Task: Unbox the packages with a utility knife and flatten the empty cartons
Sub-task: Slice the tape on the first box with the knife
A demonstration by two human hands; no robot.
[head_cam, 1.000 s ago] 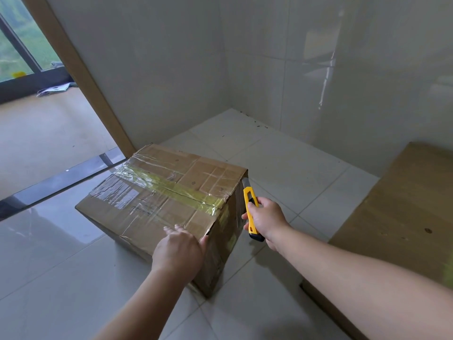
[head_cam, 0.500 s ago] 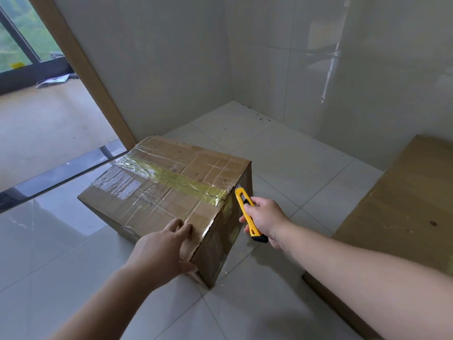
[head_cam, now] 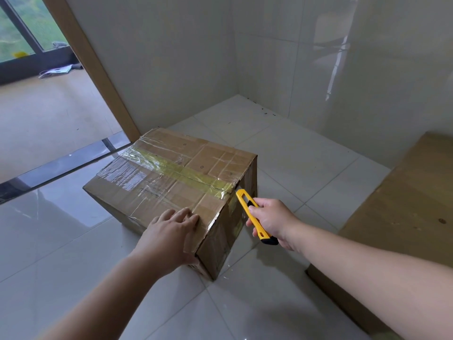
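Taped cardboard box [head_cam: 169,182] sat on the tiled floor [head_cam: 282,153], left hand [head_cam: 169,235] lay flat on its near top corner, right hand [head_cam: 272,219] gripped a yellow utility knife [head_cam: 255,217], tip at the yellow tape [head_cam: 196,176] edge

No text, brand or number could be read. The brown, tape-wrapped cardboard box [head_cam: 171,182] under the left hand [head_cam: 169,231] bore only small round printed marks, too small to make out. The yellow plastic utility knife [head_cam: 255,215] in the right hand [head_cam: 274,219] showed no lettering.
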